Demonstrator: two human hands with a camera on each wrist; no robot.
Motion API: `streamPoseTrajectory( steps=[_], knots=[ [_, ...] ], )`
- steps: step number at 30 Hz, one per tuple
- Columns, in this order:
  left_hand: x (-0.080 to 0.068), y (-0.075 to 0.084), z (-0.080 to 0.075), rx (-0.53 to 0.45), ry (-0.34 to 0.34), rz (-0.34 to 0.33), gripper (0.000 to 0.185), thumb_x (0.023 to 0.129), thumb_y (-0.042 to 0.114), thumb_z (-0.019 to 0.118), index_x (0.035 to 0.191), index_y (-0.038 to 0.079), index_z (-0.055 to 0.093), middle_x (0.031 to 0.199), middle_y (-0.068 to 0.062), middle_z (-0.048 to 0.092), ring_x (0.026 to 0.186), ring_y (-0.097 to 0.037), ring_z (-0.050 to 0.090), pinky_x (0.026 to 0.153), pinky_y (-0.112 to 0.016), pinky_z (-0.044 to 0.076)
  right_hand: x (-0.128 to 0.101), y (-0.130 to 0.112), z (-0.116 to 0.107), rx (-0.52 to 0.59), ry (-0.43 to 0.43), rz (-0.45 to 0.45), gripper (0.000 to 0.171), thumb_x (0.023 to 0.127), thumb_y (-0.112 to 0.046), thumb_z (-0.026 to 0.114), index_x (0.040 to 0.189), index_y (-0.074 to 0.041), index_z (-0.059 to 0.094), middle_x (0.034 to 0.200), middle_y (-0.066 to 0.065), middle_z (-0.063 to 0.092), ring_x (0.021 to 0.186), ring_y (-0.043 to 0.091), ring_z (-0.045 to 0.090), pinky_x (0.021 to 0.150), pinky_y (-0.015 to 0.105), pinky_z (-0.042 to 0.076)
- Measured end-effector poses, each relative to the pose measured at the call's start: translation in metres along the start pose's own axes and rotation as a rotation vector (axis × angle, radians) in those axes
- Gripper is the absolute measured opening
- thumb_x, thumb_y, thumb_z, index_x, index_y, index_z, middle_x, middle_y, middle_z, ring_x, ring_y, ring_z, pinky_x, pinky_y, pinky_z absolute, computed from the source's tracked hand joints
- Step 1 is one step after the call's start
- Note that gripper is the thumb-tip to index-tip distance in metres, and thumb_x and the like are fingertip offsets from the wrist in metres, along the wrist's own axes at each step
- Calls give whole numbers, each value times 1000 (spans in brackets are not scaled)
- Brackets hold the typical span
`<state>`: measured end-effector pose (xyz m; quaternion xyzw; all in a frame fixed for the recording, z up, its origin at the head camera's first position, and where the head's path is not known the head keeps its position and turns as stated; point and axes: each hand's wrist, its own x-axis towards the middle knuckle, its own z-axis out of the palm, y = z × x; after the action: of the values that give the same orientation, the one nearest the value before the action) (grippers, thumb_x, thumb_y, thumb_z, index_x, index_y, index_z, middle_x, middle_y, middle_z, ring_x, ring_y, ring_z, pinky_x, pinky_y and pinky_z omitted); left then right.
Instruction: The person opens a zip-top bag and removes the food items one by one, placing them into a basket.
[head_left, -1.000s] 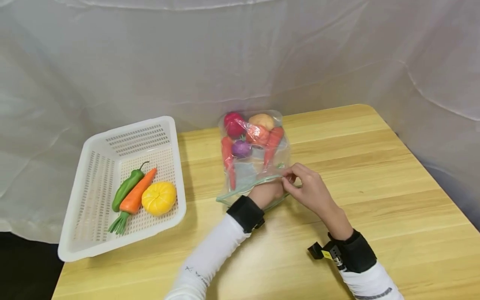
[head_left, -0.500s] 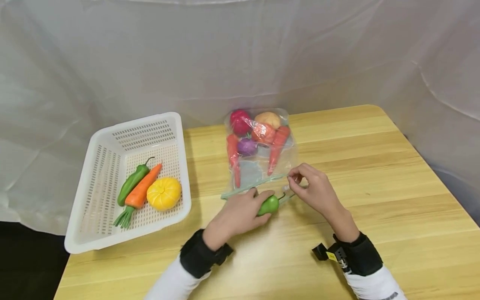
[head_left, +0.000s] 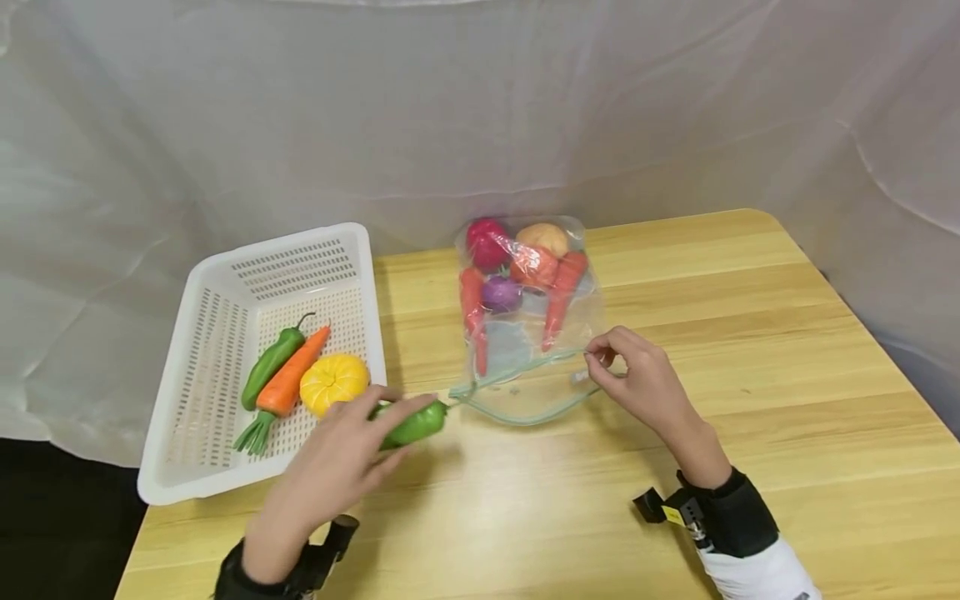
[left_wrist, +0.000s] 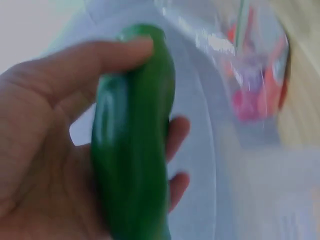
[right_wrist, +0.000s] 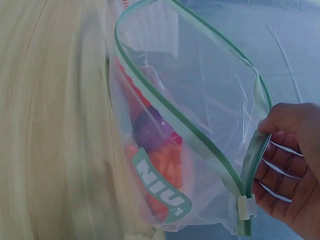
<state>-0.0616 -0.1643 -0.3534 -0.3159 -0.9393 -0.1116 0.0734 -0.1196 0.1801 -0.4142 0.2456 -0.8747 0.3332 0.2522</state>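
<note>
Fingers of the left hand (head_left: 337, 458) are curled round a green pepper (head_left: 414, 425), held between the basket (head_left: 195, 333) and the bag (head_left: 525, 333) on the table (head_left: 750, 333). The bag's rim is pinched by the right hand (head_left: 637, 383).

Close up, the pepper (left_wrist: 132, 150) is seen lying across the palm.

From the right wrist, the bag's mouth (right_wrist: 190, 110) is seen held open.

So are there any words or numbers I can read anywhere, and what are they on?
"NIU+": white letters on a green label on the clear plastic zip bag, seen from the right wrist.
Small yellow tag on the black wrist strap: too small to read.
No writing shows on the white perforated plastic basket, the wooden table or the green toy pepper.
</note>
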Motion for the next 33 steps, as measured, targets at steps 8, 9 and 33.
streamPoseTrajectory(
  steps=[8,9,33],
  knots=[
    [-9,-38,2,15,125,-160,67,72,10,77,132,24,50,109,-16,58,94,-33,58,81,-57,41,0,-1,1,14,1,4,13,73,4,68,82,-4,64,75,3,62,67,9,54,64,5,38],
    [-10,-42,4,11,131,-181,67,72,8,76,132,24,50,110,-17,58,97,-34,57,83,-60,40,0,-2,1,16,1,3,13,73,4,68,82,-4,64,75,3,62,67,9,54,64,5,38],
    [-11,-64,32,-124,173,-553,60,78,-15,43,136,-2,44,141,-36,32,130,-51,29,98,-70,26,3,-3,1,-5,-9,8,12,75,2,68,83,-6,64,76,2,62,68,9,55,63,10,42]
  ],
)
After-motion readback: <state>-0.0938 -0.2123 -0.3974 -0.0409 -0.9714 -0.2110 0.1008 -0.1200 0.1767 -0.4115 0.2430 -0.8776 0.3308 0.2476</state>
